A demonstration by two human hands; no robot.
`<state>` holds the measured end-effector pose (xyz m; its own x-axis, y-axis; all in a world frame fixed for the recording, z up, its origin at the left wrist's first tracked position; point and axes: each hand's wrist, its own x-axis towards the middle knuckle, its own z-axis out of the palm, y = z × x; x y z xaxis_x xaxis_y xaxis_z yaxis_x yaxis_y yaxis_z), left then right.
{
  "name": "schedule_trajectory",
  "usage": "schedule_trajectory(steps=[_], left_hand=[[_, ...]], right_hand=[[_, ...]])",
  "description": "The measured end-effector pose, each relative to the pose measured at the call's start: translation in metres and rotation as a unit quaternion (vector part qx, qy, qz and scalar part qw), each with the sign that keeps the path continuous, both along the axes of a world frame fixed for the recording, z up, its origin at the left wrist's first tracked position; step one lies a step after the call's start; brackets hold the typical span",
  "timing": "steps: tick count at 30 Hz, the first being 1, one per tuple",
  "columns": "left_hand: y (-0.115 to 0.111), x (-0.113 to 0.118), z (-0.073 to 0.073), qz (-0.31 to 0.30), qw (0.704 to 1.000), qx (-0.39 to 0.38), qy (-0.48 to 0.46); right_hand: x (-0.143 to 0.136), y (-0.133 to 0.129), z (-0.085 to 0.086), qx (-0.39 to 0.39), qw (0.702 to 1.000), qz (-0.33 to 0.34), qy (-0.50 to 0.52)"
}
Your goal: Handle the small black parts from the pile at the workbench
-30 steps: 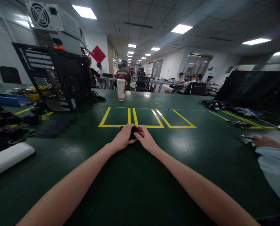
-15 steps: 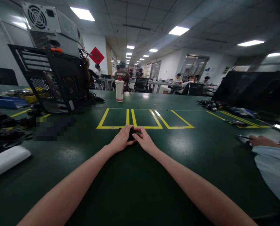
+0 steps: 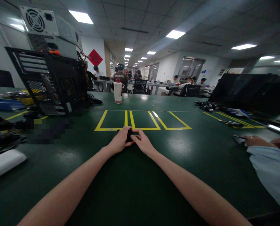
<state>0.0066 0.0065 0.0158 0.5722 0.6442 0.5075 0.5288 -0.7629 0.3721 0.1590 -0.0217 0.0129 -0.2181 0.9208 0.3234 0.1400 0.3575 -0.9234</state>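
Between my two hands is a small black object, mostly covered by fingers, so its kind does not show. My left hand is wrapped over its left side and top. The fingertips and thumb of my right hand press on its right side. Both hands are close to the green tabletop, just in front of yellow tape outlines.
Beyond the tape stands a white cup with a red lid. An open black computer case with power supplies on top fills the left. A white object lies nearer. At right, a co-worker's hand holds a thin tool.
The whole view has shifted slightly left and down. My hands keep the same hold on the black object, with only slight finger movement.
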Motion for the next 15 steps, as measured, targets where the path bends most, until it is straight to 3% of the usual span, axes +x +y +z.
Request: schedule_trajectory(steps=[15], left_hand=[[-0.0012, -0.0002, 0.0000, 0.007, 1.000, 0.005, -0.010]], right_hand=[[-0.0006, 0.0032, -0.0003, -0.012, 1.000, -0.001, -0.009]])
